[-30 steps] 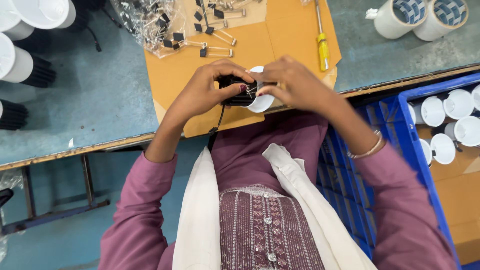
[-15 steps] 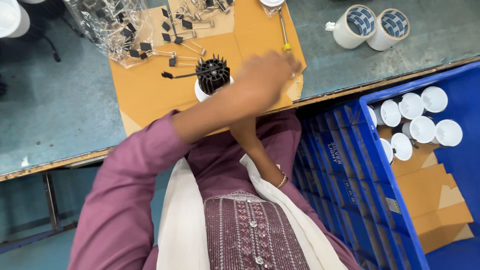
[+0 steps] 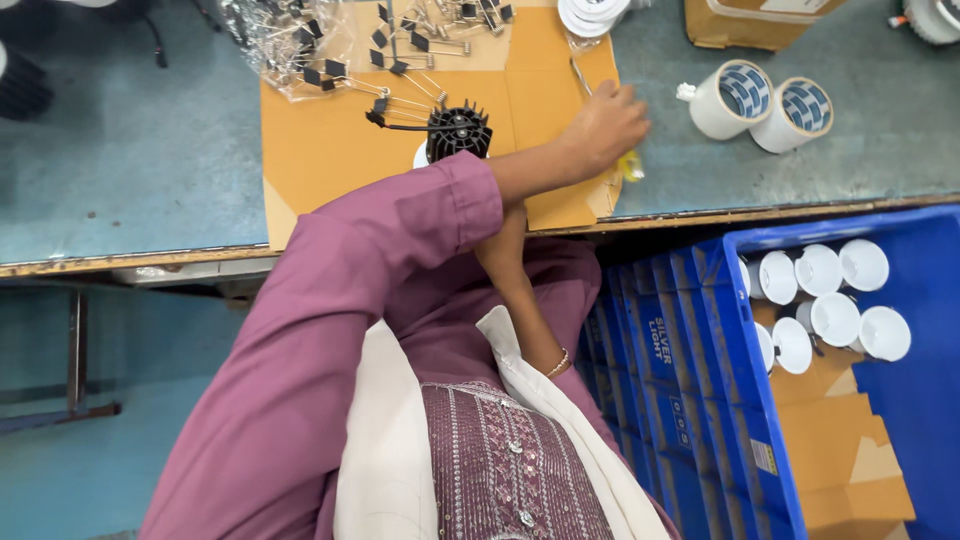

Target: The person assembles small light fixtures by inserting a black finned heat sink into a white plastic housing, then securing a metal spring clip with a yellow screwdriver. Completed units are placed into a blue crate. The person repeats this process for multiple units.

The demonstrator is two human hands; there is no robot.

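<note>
The left hand (image 3: 605,128) lies knuckles-up at the right edge of the cardboard sheet (image 3: 320,150), fingers curled over the yellow-handled screwdriver (image 3: 628,166) — its handle tip shows just beside the wrist and its metal shaft above the fingers. The black finned lamp body (image 3: 457,131) stands on the cardboard's middle, near that forearm but apart from the hand. The right hand is hidden under the left arm — its grip cannot be told.

Left hand (image 3: 605,128) stretched across cardboard sheet (image 3: 320,150), closed on yellow-handled screwdriver (image 3: 628,166). Black finned heat sink (image 3: 458,128) upright by forearm. Right hand hidden under left arm. Blue crate (image 3: 740,400) w/ white cups below bench edge.
</note>
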